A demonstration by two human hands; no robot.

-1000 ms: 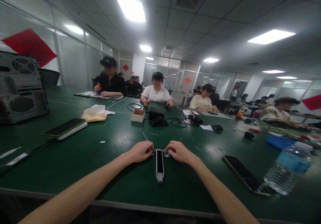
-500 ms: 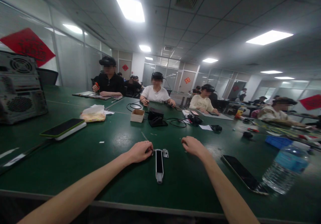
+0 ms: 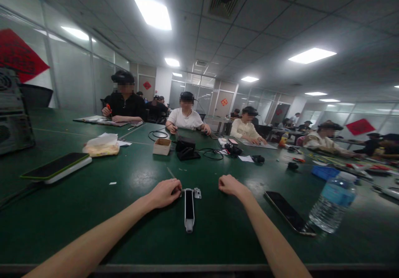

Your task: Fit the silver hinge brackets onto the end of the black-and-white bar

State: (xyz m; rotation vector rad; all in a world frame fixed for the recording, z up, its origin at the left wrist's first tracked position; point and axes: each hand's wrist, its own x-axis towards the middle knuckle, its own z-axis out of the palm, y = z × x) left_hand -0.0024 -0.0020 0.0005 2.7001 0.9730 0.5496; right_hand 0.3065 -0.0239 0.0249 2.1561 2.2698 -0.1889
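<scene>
Has both hands low over the green worktop [image 3: 143, 236], apart from each other. Keeps the left hand [image 3: 166, 192] curled at the far left corner of a slim white device [image 3: 189, 213] with a dark top, fingertips right by a small part there. Too small to tell about a firm pinch or mere touch. Holds the right hand [image 3: 230, 184] well apart to the right of the device, fingers bent in towards the palm. Impossible to tell about any small item inside the curl.

Puts the device flat on the worktop between the hands, pointing its grey tip towards the near edge. Shows a small metal bracket [image 3: 197, 193] sticking out on the right of the far end, free of both hands.

To the right, beyond the right forearm, a black phone [image 3: 289, 212] lying flat, with a clear water bottle [image 3: 333, 203] upright near it and a blue tray [image 3: 324, 172] behind. Across the worktop, a small open box [image 3: 161, 146] beside a black boxy item [image 3: 187, 148], with dark cables [image 3: 212, 153] to the right. On the left, a green-edged phone [image 3: 57, 165] atop a white slab [image 3: 70, 174], and a wrapped packet [image 3: 101, 146] farther back. Opposite, a person in a white top [image 3: 185, 119], seated between a person in black [image 3: 127, 109] and a person in cream [image 3: 246, 129].
</scene>
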